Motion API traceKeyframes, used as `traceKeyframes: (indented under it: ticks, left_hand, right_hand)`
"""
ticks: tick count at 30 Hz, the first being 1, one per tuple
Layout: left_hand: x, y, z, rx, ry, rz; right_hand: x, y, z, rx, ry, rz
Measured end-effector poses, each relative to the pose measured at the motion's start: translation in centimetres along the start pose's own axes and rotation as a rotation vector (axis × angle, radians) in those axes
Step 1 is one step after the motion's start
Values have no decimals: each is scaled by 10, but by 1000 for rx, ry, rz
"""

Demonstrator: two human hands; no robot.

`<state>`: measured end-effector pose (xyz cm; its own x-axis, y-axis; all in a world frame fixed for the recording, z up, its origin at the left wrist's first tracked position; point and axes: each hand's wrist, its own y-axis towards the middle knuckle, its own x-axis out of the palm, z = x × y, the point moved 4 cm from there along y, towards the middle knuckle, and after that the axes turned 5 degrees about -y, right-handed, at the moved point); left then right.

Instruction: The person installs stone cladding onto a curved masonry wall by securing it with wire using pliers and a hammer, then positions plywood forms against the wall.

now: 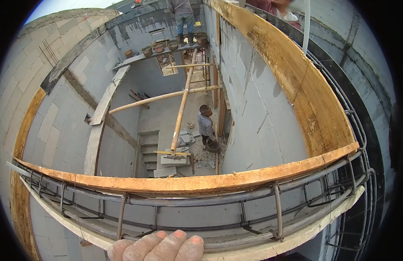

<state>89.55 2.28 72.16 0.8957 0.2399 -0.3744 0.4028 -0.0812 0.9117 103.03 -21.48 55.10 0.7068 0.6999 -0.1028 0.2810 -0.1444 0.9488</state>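
Observation:
My left hand (160, 247) is at the bottom edge of the head view, its fingers bent over the top of the near pale wooden board (308, 234). The fingertips and some nails show; the palm and thumb are hidden. Just beyond the fingers lies a rebar cage (210, 202) of long bars and tied stirrups, set between this board and a second, orange-brown board (188, 185). Dark wire ties hang at several of its joints. My right hand is out of the picture.
Below lies a deep room with a person (206, 124) holding a bucket (213, 146), near stacked blocks (175, 160). Bamboo poles (184, 104) cross the opening. Another person (183, 17) stands on a far plank (162, 53) with several buckets. A third person (282, 9) is partly visible.

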Motion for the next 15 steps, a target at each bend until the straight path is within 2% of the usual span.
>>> traceKeyframes:
  ticks: [15]
  left_hand:
    - [-2,1,-1,-6,-9,-16]
  right_hand:
    - [-3,-11,4,27,24,19]
